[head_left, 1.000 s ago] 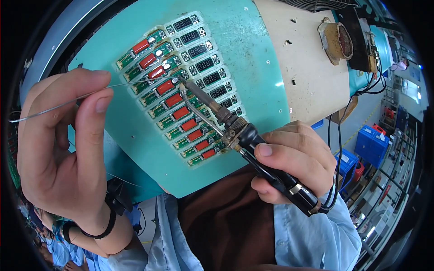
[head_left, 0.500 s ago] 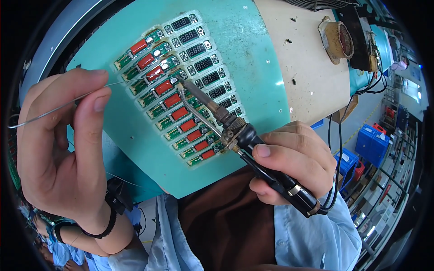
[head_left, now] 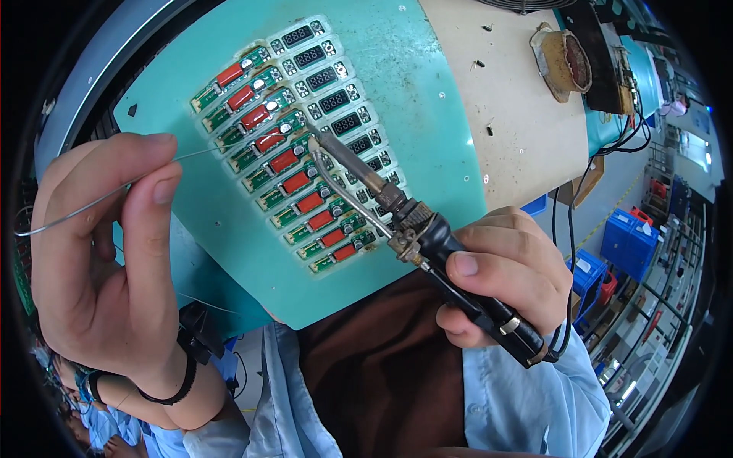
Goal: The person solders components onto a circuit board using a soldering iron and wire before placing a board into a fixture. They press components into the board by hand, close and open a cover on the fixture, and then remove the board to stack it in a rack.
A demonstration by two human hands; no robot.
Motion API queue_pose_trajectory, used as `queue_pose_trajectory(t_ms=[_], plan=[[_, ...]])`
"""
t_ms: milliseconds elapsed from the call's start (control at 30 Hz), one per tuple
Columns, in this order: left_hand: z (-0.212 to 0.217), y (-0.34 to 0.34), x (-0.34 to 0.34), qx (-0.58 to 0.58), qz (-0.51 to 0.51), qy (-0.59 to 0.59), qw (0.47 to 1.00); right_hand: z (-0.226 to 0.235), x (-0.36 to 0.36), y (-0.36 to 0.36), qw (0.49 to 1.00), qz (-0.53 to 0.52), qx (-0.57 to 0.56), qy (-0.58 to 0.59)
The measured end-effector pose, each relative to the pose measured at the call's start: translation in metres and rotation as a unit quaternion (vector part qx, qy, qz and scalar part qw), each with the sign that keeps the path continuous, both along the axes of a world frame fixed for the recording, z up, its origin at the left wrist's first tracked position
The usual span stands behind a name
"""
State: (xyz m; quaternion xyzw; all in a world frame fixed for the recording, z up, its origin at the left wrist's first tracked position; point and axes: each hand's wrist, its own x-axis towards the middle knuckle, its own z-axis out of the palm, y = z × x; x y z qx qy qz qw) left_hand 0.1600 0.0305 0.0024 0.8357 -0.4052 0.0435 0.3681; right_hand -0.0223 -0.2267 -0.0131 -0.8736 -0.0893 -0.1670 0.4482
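A slanting row of green circuit boards (head_left: 284,161), each with a red component and a dark display, lies in the upper middle of the frame on the green surface of the desk (head_left: 408,91). Over their middle, the soldering iron (head_left: 412,216) points up and left; whether its tip touches a board cannot be told. The right hand (head_left: 513,269), right of centre, has its fingers wrapped around the black handle. At the left, the left hand (head_left: 114,252) pinches a thin grey wire (head_left: 200,155) between thumb and forefinger, the wire reaching right toward the boards' near edge. A black band (head_left: 177,391) circles that wrist. In the upper right, a brown ring-shaped piece (head_left: 561,62) stands on a beige panel (head_left: 527,153), with small dark bits (head_left: 479,64) scattered beside it. Blue crates (head_left: 630,243) sit at the right, beyond black cables (head_left: 558,210).
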Motion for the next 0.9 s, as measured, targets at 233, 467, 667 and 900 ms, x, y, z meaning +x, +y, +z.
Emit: queue_pose_trajectory(t_ms=[233, 467, 667, 900], plan=[[-0.008, -0.009, -0.002, 0.0, -0.006, 0.012, 1.0, -0.005, -0.002, -0.002, 1.0, 0.008, -0.012, 0.004], [-0.006, -0.007, -0.006, -0.001, -0.003, 0.012, 1.0, -0.005, 0.0, 0.001, 1.0, 0.013, -0.004, 0.005], [-0.006, -0.007, -0.005, 0.001, -0.008, 0.016, 1.0, -0.005, 0.002, 0.001, 1.0, 0.013, -0.009, 0.0], [-0.008, -0.01, -0.005, 0.005, -0.009, 0.026, 1.0, -0.006, 0.001, 0.001, 1.0, 0.008, -0.007, 0.011]])
